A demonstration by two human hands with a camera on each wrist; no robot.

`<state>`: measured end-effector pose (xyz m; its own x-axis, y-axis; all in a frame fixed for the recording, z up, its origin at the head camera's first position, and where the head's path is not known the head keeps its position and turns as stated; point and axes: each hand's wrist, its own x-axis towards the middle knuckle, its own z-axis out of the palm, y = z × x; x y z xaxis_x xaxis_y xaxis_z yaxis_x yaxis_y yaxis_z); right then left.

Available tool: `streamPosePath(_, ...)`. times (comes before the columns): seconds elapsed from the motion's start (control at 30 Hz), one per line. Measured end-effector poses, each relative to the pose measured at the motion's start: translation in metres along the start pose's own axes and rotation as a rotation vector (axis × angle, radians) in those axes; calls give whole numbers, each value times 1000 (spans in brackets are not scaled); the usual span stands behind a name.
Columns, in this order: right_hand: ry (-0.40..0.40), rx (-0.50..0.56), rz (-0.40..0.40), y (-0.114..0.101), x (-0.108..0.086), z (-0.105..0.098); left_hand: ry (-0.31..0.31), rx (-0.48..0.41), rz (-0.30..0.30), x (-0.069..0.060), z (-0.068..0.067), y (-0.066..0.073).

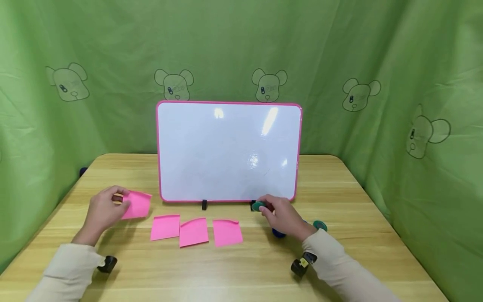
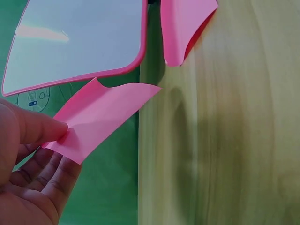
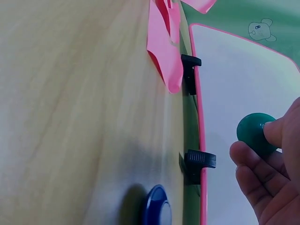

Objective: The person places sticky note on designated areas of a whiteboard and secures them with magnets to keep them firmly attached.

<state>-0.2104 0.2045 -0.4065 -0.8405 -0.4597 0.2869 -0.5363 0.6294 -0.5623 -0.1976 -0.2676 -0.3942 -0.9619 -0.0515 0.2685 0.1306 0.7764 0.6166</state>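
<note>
My left hand (image 1: 107,208) pinches a pink sticky note (image 1: 137,205) by its left edge, held off the table. In the left wrist view the thumb lies on the near face of that note (image 2: 101,117), the other fingers behind it. A green round magnet (image 3: 255,133) is between the thumb and fingers of my right hand (image 1: 281,213), just in front of the whiteboard's lower right edge. The pink-framed whiteboard (image 1: 226,155) stands upright at the table's back. Three more pink sticky notes (image 1: 194,232) lie in a row before it, their top edges curling up.
Black feet (image 1: 204,204) support the whiteboard. Under and beside the right forearm lie a blue magnet (image 1: 278,233) and another green magnet (image 1: 320,225). A green curtain (image 1: 222,46) with bear-head drawings hangs round the wooden table (image 1: 188,272).
</note>
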Motion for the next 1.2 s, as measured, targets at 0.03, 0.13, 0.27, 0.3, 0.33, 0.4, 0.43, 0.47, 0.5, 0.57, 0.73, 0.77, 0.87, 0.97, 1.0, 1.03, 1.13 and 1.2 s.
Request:
streamPosePath(0.03, 2, 11, 6, -1, 1, -1, 6, 1, 4, 1, 0, 1)
streamPosePath(0.13, 15, 37, 18, -2, 3, -3, 21, 1, 19, 3, -1, 3)
streamPosePath(0.27, 25, 43, 22, -1, 7, -4, 49, -1, 46, 5, -1, 5)
streamPosePath(0.3, 28, 47, 16, -1, 8, -4, 55, -3, 49, 6, -1, 6)
streamPosePath(0.33, 31, 51, 14, -1, 9, -4, 62, -10, 52, 7, -1, 7)
streamPosePath(0.4, 41, 63, 8, -1, 11, -5, 73, -18, 59, 8, -1, 9)
streamPosePath(0.43, 49, 69, 3, -1, 12, -5, 77, -21, 61, 9, -1, 10)
streamPosePath(0.47, 55, 75, -3, -1, 13, -5, 77, -24, 60, 9, -2, 12)
streamPosePath(0.5, 61, 78, -4, -2, 14, -5, 75, -28, 59, 10, -2, 13)
streamPosePath(0.57, 76, 76, -7, -3, 15, -7, 74, -34, 61, 10, -3, 16)
streamPosePath(0.73, 127, 41, -32, -5, 19, -11, 88, -51, 70, 13, -6, 20)
streamPosePath(0.77, 135, 36, -33, -5, 20, -12, 95, -52, 74, 13, -6, 21)
streamPosePath(0.87, 139, 21, -21, -5, 23, -14, 111, -50, 85, 14, -7, 22)
streamPosePath(0.97, 131, 22, -13, -6, 26, -16, 116, -51, 93, 15, -9, 26)
streamPosePath(1.0, 128, 22, -15, -7, 28, -16, 118, -50, 95, 16, -10, 27)
streamPosePath(1.03, 126, 22, -20, -7, 29, -17, 119, -50, 95, 16, -10, 29)
streamPosePath(1.13, 122, 18, -33, -8, 31, -18, 126, -55, 103, 17, -11, 32)
streamPosePath(1.2, 122, 9, -32, -9, 32, -19, 129, -66, 108, 18, -10, 34)
